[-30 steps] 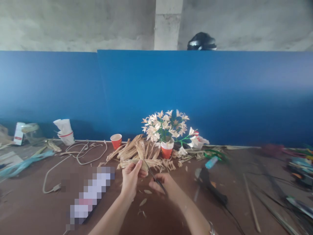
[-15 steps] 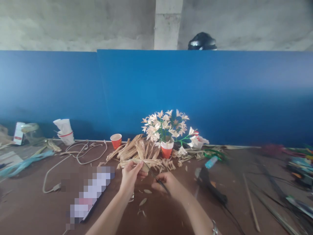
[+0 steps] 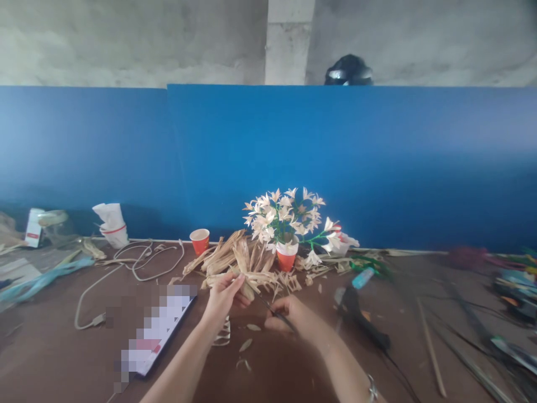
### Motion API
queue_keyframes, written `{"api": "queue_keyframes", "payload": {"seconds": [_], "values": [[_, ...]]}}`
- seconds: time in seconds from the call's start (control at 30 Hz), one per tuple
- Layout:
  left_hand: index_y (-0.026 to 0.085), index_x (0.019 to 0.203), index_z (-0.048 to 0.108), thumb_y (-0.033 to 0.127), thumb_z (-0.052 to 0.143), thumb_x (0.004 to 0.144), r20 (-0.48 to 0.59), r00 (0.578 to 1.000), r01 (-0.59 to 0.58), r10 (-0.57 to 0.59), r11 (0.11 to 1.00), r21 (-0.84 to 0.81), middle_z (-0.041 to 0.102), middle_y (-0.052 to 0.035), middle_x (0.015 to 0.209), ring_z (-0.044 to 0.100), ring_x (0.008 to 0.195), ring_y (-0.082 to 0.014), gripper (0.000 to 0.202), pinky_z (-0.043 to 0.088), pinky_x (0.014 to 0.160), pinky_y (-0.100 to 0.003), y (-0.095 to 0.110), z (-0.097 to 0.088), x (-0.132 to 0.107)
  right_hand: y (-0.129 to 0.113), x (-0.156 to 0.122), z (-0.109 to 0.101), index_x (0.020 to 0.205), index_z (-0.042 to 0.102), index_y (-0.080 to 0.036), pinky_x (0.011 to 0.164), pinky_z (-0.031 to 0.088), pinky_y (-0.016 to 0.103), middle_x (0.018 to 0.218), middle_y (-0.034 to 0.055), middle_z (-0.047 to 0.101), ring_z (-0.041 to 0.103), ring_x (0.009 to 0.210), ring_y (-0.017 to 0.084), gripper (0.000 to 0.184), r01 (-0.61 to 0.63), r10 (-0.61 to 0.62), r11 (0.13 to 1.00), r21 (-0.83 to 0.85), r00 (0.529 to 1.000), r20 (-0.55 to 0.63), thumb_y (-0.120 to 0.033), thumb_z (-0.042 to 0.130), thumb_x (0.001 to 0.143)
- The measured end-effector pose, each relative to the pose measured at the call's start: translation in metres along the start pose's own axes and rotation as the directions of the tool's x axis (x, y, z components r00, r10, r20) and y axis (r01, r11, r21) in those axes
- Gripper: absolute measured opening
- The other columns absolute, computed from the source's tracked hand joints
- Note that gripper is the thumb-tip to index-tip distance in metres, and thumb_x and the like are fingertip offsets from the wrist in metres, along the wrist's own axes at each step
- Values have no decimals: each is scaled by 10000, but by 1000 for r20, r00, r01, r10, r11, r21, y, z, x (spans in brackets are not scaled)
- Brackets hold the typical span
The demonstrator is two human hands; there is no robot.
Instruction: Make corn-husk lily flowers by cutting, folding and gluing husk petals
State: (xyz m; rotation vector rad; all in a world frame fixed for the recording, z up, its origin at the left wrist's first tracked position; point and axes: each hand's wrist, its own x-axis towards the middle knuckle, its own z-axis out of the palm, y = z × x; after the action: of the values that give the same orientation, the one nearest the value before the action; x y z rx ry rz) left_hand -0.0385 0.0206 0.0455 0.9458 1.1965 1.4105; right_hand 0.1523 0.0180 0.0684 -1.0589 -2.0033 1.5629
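Note:
My left hand (image 3: pixel 226 291) pinches a piece of dried corn husk (image 3: pixel 248 291) between thumb and fingers, in front of the husk pile. Just to its right, my right hand (image 3: pixel 291 318) is closed round dark-handled scissors (image 3: pixel 285 321), whose blades point up and left toward the husk piece. Several small husk clippings (image 3: pixel 245 345) lie on the table below the hands. A pale curled strip (image 3: pixel 222 333) shows beside my left wrist. Behind the hands spreads the pile of dried corn husks (image 3: pixel 241 254).
White husk-like flowers on green stems stand in a red-and-white paper cup (image 3: pixel 287 261). Another paper cup (image 3: pixel 200 242) is left of the pile. A glue gun (image 3: pixel 361 319) lies right, a blurred-out phone-like slab (image 3: pixel 161 330) left, near a white cable (image 3: pixel 98 320). A blue partition (image 3: pixel 218 157) stands behind.
My right hand and the scissors have drawn slightly right and down, away from the left hand. More of the pale curled strip shows by my left wrist.

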Motion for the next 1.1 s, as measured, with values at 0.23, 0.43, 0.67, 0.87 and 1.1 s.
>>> {"api": "queue_keyframes", "payload": {"seconds": [0.23, 0.43, 0.67, 0.87, 1.1], "values": [[152, 666, 556, 501, 680, 607, 70, 997, 18, -22, 998, 56, 616, 4, 458, 578, 347, -134, 375, 400, 307, -171, -4, -6, 5, 16, 5, -3, 688, 670, -149, 370, 263, 169, 476, -40, 508, 365, 376, 53, 266, -52, 52, 999, -9, 998, 22, -413, 674, 653], [153, 649, 547, 488, 672, 627, 109, 994, -7, -3, 995, 96, 598, 7, 414, 577, 341, -136, 358, 413, 310, -170, -2, -7, 4, 20, 6, -5, 697, 675, -152, 358, 269, 168, 466, -43, 510, 365, 364, 52, 252, -74, 74, 997, -6, 996, 45, -395, 687, 633], [154, 624, 530, 474, 669, 640, 112, 994, -25, 14, 995, 96, 600, 8, 419, 572, 335, -128, 349, 404, 305, -160, -3, -6, 4, 17, 6, -6, 710, 680, -143, 349, 278, 156, 462, -41, 511, 396, 367, 52, 269, -125, 126, 992, -30, 991, 34, -388, 708, 602], [151, 630, 558, 450, 694, 619, 1, 998, -68, 68, 998, 17, 599, 21, 434, 559, 333, -109, 328, 399, 306, -151, 1, -6, 3, 7, 3, -4, 735, 656, -140, 413, 365, 174, 516, -33, 527, 486, 444, 82, 276, -126, 127, 992, -20, 990, 67, -383, 696, 612], [164, 621, 548, 469, 685, 620, -49, 992, -116, 117, 993, 14, 579, 25, 395, 550, 325, -120, 334, 413, 312, -169, -3, -5, 5, 14, 6, -3, 749, 658, -143, 455, 367, 186, 548, -28, 542, 481, 484, 89, 277, -44, 47, 998, -41, 996, 73, -388, 689, 624]]}}
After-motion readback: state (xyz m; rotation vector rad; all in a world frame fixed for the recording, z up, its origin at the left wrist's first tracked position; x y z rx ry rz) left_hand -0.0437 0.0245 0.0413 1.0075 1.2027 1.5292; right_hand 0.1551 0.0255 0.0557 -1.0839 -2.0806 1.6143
